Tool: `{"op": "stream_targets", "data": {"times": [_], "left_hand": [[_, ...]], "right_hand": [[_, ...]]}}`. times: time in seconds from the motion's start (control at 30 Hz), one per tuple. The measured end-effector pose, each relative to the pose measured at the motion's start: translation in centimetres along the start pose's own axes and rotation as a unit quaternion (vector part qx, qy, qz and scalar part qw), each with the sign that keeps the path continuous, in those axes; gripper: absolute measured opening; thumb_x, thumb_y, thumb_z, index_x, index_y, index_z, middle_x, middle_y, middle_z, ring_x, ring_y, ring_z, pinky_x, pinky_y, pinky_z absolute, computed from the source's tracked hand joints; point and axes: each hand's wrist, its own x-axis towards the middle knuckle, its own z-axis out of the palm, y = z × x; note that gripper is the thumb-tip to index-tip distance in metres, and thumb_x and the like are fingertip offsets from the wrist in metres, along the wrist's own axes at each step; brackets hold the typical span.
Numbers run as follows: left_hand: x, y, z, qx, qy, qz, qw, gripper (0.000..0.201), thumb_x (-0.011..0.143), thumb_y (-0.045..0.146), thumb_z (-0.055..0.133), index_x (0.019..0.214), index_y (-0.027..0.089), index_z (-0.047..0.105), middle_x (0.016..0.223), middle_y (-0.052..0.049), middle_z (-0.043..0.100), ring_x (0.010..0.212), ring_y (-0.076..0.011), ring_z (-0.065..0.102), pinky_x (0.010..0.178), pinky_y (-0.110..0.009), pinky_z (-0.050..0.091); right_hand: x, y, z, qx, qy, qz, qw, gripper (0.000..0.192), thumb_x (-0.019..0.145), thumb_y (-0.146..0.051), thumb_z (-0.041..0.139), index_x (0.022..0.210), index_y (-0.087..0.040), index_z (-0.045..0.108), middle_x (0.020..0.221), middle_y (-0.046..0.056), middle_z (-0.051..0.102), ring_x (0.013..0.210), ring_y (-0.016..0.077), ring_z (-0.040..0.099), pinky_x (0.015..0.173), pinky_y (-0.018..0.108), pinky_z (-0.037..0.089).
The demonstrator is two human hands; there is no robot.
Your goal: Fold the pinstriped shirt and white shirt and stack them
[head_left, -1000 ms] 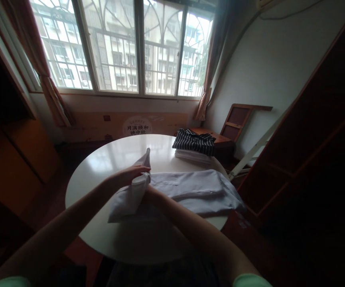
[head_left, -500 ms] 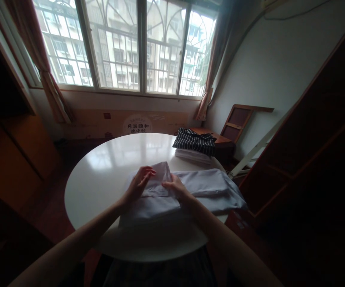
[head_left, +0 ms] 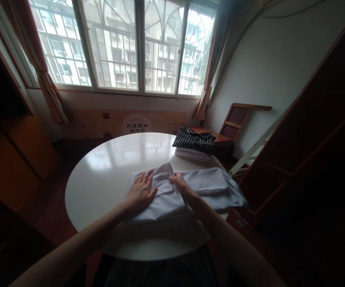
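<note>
A pale shirt-like garment [head_left: 160, 207] lies partly folded on the round white table [head_left: 91, 199]. My left hand [head_left: 141, 191] rests flat on its left part, fingers stretched out. With fingers closed, my right hand [head_left: 180, 184] pinches the cloth at a fold near the middle. To the right of that hand, a longer pale stretch of cloth [head_left: 208, 185] reaches to the table's right edge and hangs slightly past it. I cannot tell whether both parts are one garment.
At the table's back right lies a folded black garment with white stripes [head_left: 194, 141] on top of folded white cloth [head_left: 193, 154]. Behind stands a wooden chair [head_left: 235, 119]. A dark red wooden cabinet [head_left: 292, 159] is on the right, beneath a white wall.
My left hand has come down from a raised, curled pose to lie flat on the cloth. The raised fold now lies flatter, and my right hand has shifted slightly right with its grip.
</note>
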Motion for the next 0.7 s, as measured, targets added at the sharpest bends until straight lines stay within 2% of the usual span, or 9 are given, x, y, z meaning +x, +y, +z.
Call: {"op": "stream_targets", "data": {"times": [0.03, 0.1, 0.17, 0.2, 0.3, 0.37, 0.43, 0.53, 0.7], "left_hand": [[0.1, 0.1, 0.1, 0.01, -0.01, -0.001, 1.0, 0.058, 0.084, 0.046, 0.03, 0.128, 0.01, 0.037, 0.138, -0.014, 0.032, 0.129, -0.0284, 0.022, 0.104, -0.044, 0.021], [0.2, 0.3, 0.3, 0.021, -0.019, -0.005, 1.0, 0.058, 0.083, 0.045, 0.031, 0.128, 0.008, 0.038, 0.137, -0.015, 0.032, 0.128, -0.0295, 0.024, 0.103, -0.045, 0.021], [0.3, 0.3, 0.3, 0.022, -0.016, -0.01, 1.0, 0.058, 0.083, 0.044, 0.032, 0.128, 0.009, 0.038, 0.137, -0.016, 0.032, 0.128, -0.0304, 0.024, 0.103, -0.046, 0.021], [0.3, 0.3, 0.4, 0.02, -0.014, -0.012, 1.0, 0.058, 0.082, 0.044, 0.033, 0.128, 0.009, 0.038, 0.137, -0.016, 0.032, 0.128, -0.0307, 0.024, 0.103, -0.046, 0.021], [0.2, 0.0, 0.3, 0.012, -0.021, -0.013, 1.0, 0.058, 0.08, 0.038, 0.04, 0.129, 0.008, 0.036, 0.137, -0.017, 0.032, 0.128, -0.0309, 0.022, 0.104, -0.046, 0.018], [0.0, -0.2, 0.3, 0.004, -0.041, -0.009, 0.999, 0.059, 0.077, 0.034, 0.043, 0.13, 0.008, 0.036, 0.137, -0.018, 0.031, 0.129, -0.0305, 0.022, 0.105, -0.045, 0.016], [-0.1, -0.4, 0.2, 0.0, -0.055, 0.0, 0.998, 0.059, 0.077, 0.033, 0.044, 0.13, 0.008, 0.035, 0.138, -0.017, 0.029, 0.129, -0.0305, 0.021, 0.105, -0.045, 0.016], [0.0, -0.2, 0.0, 0.017, -0.044, -0.007, 0.999, 0.056, 0.079, 0.033, 0.038, 0.129, 0.007, 0.036, 0.138, -0.018, 0.029, 0.129, -0.0307, 0.021, 0.103, -0.046, 0.019], [0.0, 0.4, -0.1, 0.031, -0.031, -0.02, 0.999, 0.054, 0.081, 0.033, 0.034, 0.127, 0.006, 0.038, 0.137, -0.018, 0.03, 0.128, -0.0295, 0.023, 0.103, -0.045, 0.021]], "right_hand": [[-0.1, -0.4, -0.2, -0.077, 0.045, -0.015, 0.996, 0.025, 0.064, -0.017, 0.047, 0.089, -0.015, 0.046, 0.075, 0.003, 0.054, 0.068, 0.017, 0.052, 0.062, 0.028, 0.042], [-0.6, -1.7, -0.4, -0.228, 0.132, -0.085, 0.961, 0.035, 0.067, -0.015, 0.047, 0.101, -0.014, 0.045, 0.093, 0.01, 0.055, 0.085, 0.0219, 0.052, 0.076, 0.034, 0.041], [-1.2, -3.4, 0.2, -0.321, 0.151, -0.188, 0.916, 0.038, 0.072, -0.013, 0.044, 0.109, -0.011, 0.044, 0.106, 0.016, 0.052, 0.1, 0.0248, 0.047, 0.087, 0.038, 0.036], [-1.6, -4.2, 0.9, -0.349, 0.13, -0.23, 0.899, 0.038, 0.074, -0.013, 0.042, 0.111, -0.009, 0.044, 0.111, 0.017, 0.051, 0.106, 0.0252, 0.044, 0.091, 0.038, 0.034], [-2.6, -5.6, 4.2, -0.392, 0.006, -0.3, 0.87, 0.04, 0.081, -0.018, 0.039, 0.119, -0.006, 0.042, 0.124, 0.019, 0.045, 0.117, 0.0247, 0.037, 0.097, 0.039, 0.029], [-3.0, -5.4, 6.2, -0.399, -0.054, -0.298, 0.865, 0.045, 0.086, -0.029, 0.038, 0.124, -0.005, 0.038, 0.13, 0.019, 0.039, 0.123, 0.0245, 0.031, 0.099, 0.04, 0.026], [-3.0, -4.3, 6.9, -0.395, -0.086, -0.274, 0.873, 0.053, 0.087, -0.041, 0.036, 0.127, -0.007, 0.037, 0.133, 0.017, 0.038, 0.125, 0.0236, 0.029, 0.1, 0.039, 0.025], [-2.3, -1.6, 4.5, -0.414, -0.086, -0.248, 0.872, 0.053, 0.087, -0.048, 0.032, 0.127, -0.015, 0.039, 0.135, 0.011, 0.037, 0.126, 0.0205, 0.028, 0.102, 0.04, 0.022], [-1.5, 2.9, -4.4, -0.49, -0.008, -0.138, 0.861, 0.049, 0.089, -0.041, 0.027, 0.13, -0.017, 0.037, 0.137, 0.009, 0.035, 0.127, 0.0235, 0.026, 0.102, 0.045, 0.019]]}}
